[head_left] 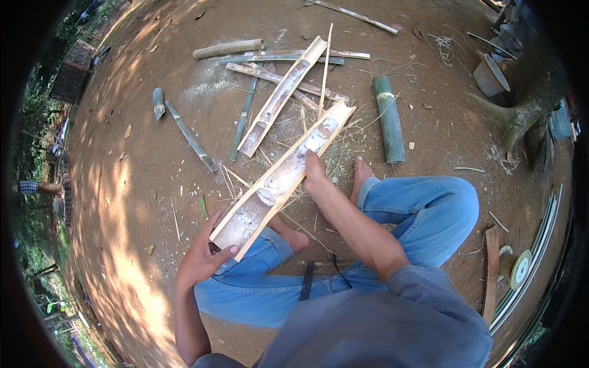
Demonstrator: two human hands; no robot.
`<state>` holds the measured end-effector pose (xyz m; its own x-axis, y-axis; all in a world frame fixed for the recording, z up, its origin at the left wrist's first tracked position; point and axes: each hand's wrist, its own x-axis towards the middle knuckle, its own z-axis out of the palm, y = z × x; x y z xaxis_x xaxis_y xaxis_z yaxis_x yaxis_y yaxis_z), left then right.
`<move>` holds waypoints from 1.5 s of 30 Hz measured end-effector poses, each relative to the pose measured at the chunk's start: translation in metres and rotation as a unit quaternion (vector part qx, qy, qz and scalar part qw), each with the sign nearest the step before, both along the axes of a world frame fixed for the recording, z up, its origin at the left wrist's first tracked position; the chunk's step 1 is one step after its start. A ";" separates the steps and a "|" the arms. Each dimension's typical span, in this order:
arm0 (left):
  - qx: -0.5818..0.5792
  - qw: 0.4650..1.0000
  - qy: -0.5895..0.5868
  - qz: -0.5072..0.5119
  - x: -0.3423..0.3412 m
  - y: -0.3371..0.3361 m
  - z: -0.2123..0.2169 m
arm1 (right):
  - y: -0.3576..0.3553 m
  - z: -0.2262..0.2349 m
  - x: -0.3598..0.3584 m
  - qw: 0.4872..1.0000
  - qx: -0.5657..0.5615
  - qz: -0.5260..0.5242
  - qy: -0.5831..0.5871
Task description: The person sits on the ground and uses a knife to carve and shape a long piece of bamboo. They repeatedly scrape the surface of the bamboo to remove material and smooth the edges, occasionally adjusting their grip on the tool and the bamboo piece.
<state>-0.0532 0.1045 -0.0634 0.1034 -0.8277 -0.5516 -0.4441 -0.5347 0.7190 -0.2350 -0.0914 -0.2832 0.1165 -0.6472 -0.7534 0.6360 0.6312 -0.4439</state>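
bare brown dirt ground [153,184], dappled with sun, is strewn with split bamboo strips [270,76] and a green bamboo section [389,119]. across the seated person's jeans lies a split bamboo half [285,175], hollow side up, slanting away toward the upper right. the left hand [202,254] grasps its near end with fingers curled around it, while the right hand [314,175] presses on its middle, fingers hidden.
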 end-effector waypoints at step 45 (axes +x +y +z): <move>-0.672 0.693 0.186 0.185 0.064 -0.097 0.065 | 0.155 0.064 -0.090 0.851 -0.233 0.332 0.333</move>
<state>0.0110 0.0070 0.0015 0.5035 -0.5745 0.6454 -0.1064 0.7000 0.7062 -0.3250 0.0637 -0.2193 0.2212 -0.8517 -0.4750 -0.2836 0.4099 -0.8669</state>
